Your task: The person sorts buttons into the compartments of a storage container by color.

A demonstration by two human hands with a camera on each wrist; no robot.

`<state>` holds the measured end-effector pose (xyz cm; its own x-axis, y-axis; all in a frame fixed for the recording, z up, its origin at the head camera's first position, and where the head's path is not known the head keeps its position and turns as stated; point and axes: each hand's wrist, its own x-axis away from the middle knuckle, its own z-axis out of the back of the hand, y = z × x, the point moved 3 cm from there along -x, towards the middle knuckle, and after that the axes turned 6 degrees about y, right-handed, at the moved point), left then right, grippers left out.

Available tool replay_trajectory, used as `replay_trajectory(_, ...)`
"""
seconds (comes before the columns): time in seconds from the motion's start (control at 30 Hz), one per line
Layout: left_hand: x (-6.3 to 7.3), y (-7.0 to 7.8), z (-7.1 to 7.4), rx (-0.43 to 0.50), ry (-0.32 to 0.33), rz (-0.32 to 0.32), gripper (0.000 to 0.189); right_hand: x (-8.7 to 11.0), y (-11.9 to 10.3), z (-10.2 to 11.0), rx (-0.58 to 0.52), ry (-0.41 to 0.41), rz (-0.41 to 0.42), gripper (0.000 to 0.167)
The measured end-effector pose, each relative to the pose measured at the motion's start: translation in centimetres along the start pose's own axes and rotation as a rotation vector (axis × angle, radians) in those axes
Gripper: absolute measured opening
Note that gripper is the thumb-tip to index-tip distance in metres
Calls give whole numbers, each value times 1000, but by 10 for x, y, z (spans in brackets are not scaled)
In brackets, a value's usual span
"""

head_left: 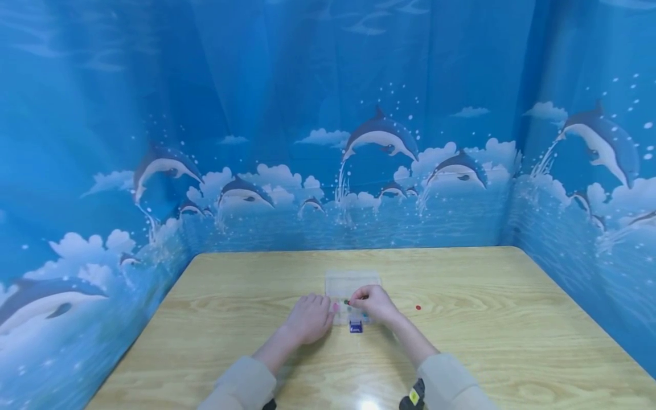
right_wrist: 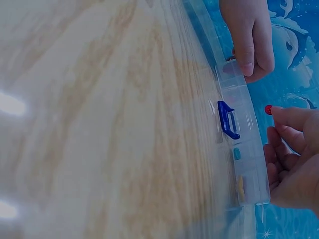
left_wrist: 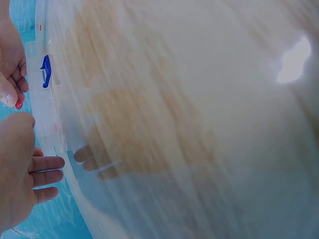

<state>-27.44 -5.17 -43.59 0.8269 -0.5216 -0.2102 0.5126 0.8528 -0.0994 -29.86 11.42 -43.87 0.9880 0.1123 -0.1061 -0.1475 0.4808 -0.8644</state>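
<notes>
A clear plastic compartment box (right_wrist: 253,149) with a blue latch (right_wrist: 227,120) on its front lies on the table, its lid (head_left: 351,277) folded back. Over it, my right hand (head_left: 375,303) pinches a small red button (right_wrist: 268,109) between thumb and index finger; the other fingers curl loosely below. At the left end of the box rests my left hand (head_left: 310,319), palm down, its fingers (left_wrist: 47,178) straight. Through the walls show a pink piece (head_left: 336,307), a teal piece (right_wrist: 237,153) and a yellow piece (right_wrist: 241,188). A dark green piece (head_left: 346,302) appears beside the right fingertips.
Another small red piece (head_left: 418,307) lies on the wooden table (head_left: 487,341), right of the box. A blue dolphin-print curtain (head_left: 287,114) stands along the table's back and sides. Bright light reflects off the tabletop near the front edge.
</notes>
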Motion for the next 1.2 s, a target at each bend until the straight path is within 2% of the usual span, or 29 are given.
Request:
replay_trajectory(0.2,-1,0,-1,-5,-5,2,31,0,0,1,-10,11,-14,6)
replay_trajectory(0.47,-2,1,-1,9,-15,14,31,-1,0,14,-50,89,-36,9)
replay_trajectory(0.77,-1,1,1,16,-21,19,31,-1,9,33,-133,108,-117,10)
replay_trajectory(1.07,-1,1,2,11,-26,9,32,-1,23,62,-79,205,-43,12)
replay_trajectory(1.2,-1,0,2,9,-27,5,30,1,28,74,-60,215,-58,15)
